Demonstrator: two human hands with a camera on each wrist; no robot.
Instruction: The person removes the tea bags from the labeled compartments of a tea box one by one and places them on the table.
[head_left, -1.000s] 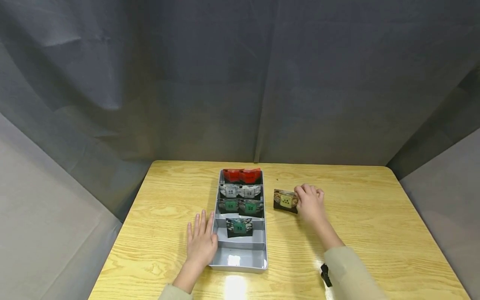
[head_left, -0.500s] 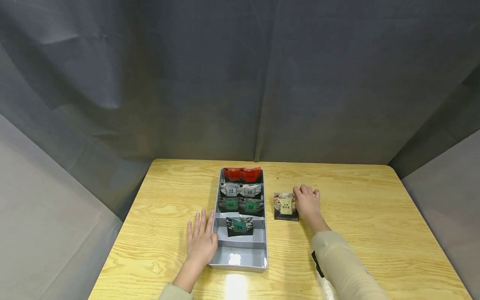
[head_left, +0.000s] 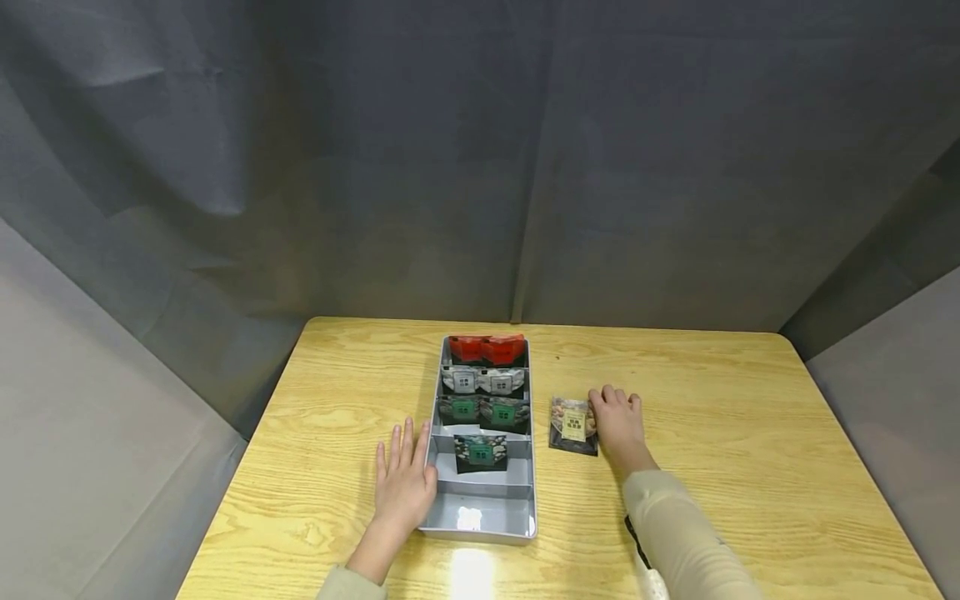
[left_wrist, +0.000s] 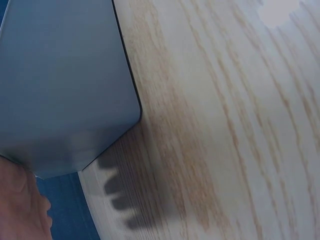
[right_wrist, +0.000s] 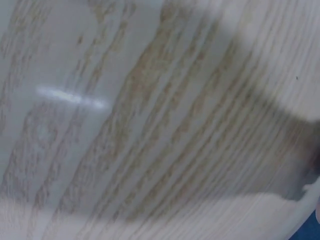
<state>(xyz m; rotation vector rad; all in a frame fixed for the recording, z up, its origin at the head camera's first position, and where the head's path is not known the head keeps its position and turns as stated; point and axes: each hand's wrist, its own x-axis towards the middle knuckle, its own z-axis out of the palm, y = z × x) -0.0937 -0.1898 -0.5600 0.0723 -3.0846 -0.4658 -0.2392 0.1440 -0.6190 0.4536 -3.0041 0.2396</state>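
Tray (head_left: 480,538) apparently steadied by the left hand (head_left: 405,492); yellow packet (head_left: 573,426) touched by the right hand (head_left: 619,421).
With fingers straight and spread, the left hand is laid against the tray's left side, seemingly to prevent sliding. A teal packet (head_left: 481,451) is propped in the second-nearest compartment. Right of the tray, the yellow packet is laid on the worktop (head_left: 720,417); whether it is pinched by the right fingers cannot be told. Beyond, green packets (head_left: 505,413), white packets (head_left: 501,382) and red packets (head_left: 503,351) are paired upright, presumably for readable labels.
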